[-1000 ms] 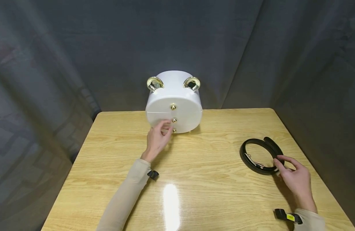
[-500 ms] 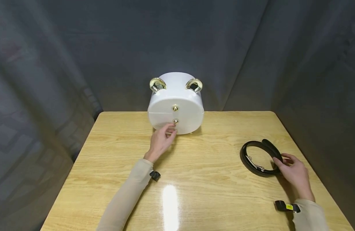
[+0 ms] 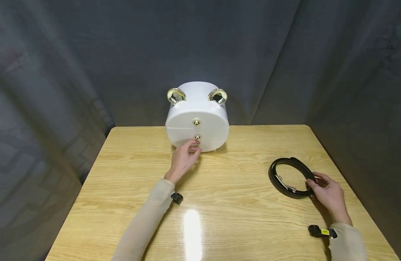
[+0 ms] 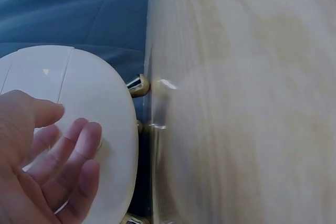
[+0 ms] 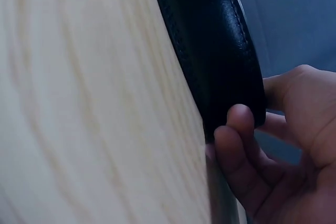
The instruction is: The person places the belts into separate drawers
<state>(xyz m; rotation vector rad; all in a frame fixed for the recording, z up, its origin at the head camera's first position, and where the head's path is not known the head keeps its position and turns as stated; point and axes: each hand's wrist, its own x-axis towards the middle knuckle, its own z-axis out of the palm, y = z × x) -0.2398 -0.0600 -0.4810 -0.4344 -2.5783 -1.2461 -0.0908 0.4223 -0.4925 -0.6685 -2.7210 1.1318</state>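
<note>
A glossy white oval box (image 3: pixel 207 128) with gold ring-shaped ears stands at the table's back. Gold knobs run down its front, among them the upper knob (image 3: pixel 196 122) and middle knob (image 3: pixel 197 137). My left hand (image 3: pixel 184 159) reaches up to its lower front, fingers loosely bent just under the middle knob. In the left wrist view these fingers (image 4: pixel 86 140) partly cover a knob, with no pinch showing. At the right, a coiled black leather belt (image 3: pixel 272 177) rests on its edge. My right hand (image 3: pixel 330 195) pinches the coil's near right side, fingertips (image 5: pixel 229 142) against the leather.
Everything sits on a light wooden table (image 3: pixel 233 203) with a bright reflection near its front. A dark curtain (image 3: pixel 138 65) hangs close behind the box and along both sides. The belt's metal buckle (image 3: pixel 285 184) lies inside the coil.
My left hand has slid slightly down and right across the box front. My right thumb and fingers have closed on the belt, which has shifted a little left.
</note>
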